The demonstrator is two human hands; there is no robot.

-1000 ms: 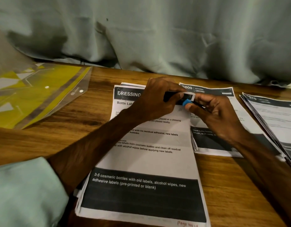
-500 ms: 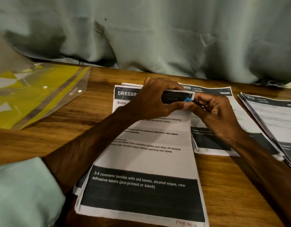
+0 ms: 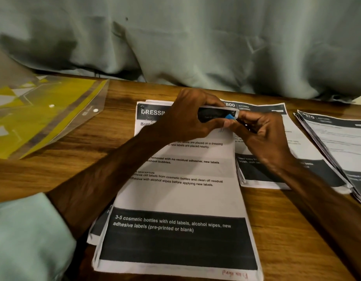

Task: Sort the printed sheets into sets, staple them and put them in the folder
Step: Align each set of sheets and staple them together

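A black stapler (image 3: 213, 114) with a blue end (image 3: 229, 117) sits over the top right corner of the "DRESSING" sheet set (image 3: 175, 199), which lies in the middle of the wooden table (image 3: 74, 151). My left hand (image 3: 187, 120) grips the stapler's body from above. My right hand (image 3: 262, 138) pinches at the blue end with thumb and fingertips. My hands hide the sheet corner under the stapler. A yellow see-through folder (image 3: 43, 112) lies at the far left.
A "KITCHEN" sheet set (image 3: 309, 151) lies just right of the middle set, partly under my right hand. Another stack of printed sheets (image 3: 341, 142) lies at the right edge. A grey-green curtain (image 3: 195, 47) hangs along the table's far side.
Both hands have stayed at the top right corner of the middle set. The stapler's blue end has risen slightly between my right fingertips.
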